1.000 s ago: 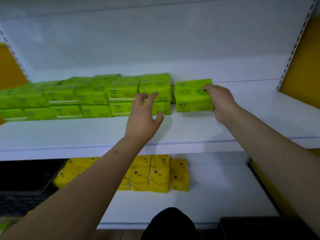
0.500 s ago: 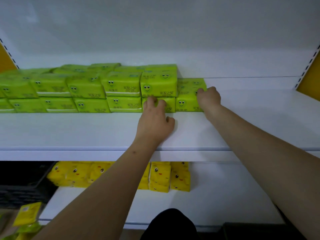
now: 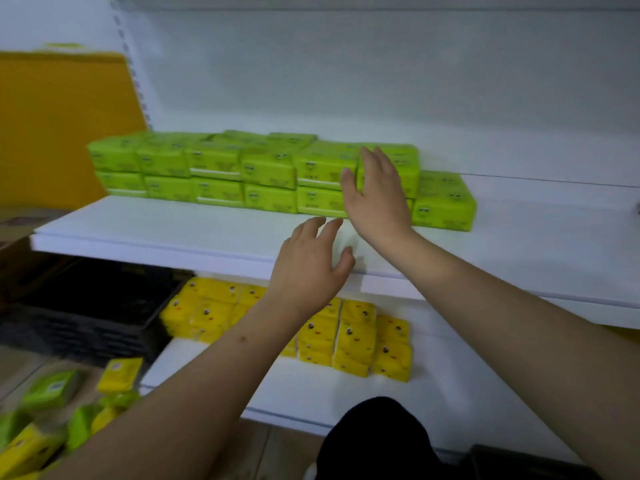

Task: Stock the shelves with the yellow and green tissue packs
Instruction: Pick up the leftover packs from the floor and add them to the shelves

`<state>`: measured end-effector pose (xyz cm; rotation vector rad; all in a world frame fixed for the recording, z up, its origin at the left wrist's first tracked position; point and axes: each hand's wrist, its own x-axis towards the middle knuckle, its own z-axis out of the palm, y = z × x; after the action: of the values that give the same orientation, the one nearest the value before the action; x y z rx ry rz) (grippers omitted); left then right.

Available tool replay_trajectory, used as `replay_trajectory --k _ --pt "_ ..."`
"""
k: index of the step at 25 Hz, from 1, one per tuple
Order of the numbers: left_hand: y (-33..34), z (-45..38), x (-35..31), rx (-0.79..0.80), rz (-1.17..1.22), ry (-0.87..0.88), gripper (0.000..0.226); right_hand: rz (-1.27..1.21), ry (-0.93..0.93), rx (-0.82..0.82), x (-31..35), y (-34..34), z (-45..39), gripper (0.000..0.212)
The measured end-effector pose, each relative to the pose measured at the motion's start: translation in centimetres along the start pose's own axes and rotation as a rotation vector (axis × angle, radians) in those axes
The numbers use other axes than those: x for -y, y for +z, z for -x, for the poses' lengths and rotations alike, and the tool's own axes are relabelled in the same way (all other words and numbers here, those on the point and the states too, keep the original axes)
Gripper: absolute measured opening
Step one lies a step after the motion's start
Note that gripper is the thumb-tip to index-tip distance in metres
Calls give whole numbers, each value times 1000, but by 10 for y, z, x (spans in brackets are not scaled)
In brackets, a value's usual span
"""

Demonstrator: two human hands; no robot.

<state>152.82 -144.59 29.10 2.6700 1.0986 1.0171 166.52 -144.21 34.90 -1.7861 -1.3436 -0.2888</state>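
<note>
Both hands are empty right now. The left hand [image 3: 310, 268] hovers mid-frame with fingers spread over the front lip of the upper shelf [image 3: 173, 233], and the right hand [image 3: 379, 199] is flat and open just above it, in front of the green tissue packs [image 3: 242, 168]; can't tell if it's actually touching them.

The greens sit two high across the middle of the frame, with one single green pack [image 3: 445, 202] at the right end of the row. The upper layer looks a bit uneven, so my guess is a careless swipe from that right hand could shove a top pack backward or knock the row crooked.

Yellow tissue packs [image 3: 353, 337] stand bunched on the lower shelf [image 3: 346, 393], center-bottom. They look squishy and lean on each other, so they might flop if bumped.

Lower left, a loose pile of unstocked packs [image 3: 52, 410], green and yellow mixed, pretty blurry. So there's more to shelve.
</note>
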Motion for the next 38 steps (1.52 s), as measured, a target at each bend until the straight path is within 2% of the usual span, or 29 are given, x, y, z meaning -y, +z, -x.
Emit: replay_trajectory --k 4,6,8,11,14,17,21,24,26,28,31,34,36,38 --pt "-44 82 69 -247 -10 -69 27 -216 -240 112 93 60 41 52" --pt "-47 132 114 -252 -30 -173 21 -286 -344 182 130 96 71 49" --pt "-36 184 158 -158 -80 -295 21 -321 -441 299 155 134 108 49" --pt "-9 253 217 129 -140 -593 27 -285 -545 591 170 199 167 48" --pt "24 303 261 425 -41 -967 41 -212 -492 849 156 269 218 50" --pt "63 343 295 530 105 -1213 50 -118 -353 1088 129 343 262 51" --pt "118 378 333 360 491 -1620 54 25 -123 1365 81 433 325 49" --pt "162 396 361 241 741 -1817 60 164 12 1438 40 490 368 59" --pt "185 403 372 106 901 -1921 61 193 166 1462 22 515 390 65" --pt "198 401 375 -15 1087 -1981 61 159 327 1456 14 531 404 64" --pt "205 394 371 -67 1227 -1984 62 21 526 1432 10 539 415 50" --pt "198 383 363 -228 1211 -2025 52 -131 727 1248 21 528 409 41" --pt "183 373 353 -408 1162 -2012 43 -174 723 1128 36 511 397 47" --pt "165 360 341 -536 1079 -1951 32 -228 697 1081 56 490 380 48"
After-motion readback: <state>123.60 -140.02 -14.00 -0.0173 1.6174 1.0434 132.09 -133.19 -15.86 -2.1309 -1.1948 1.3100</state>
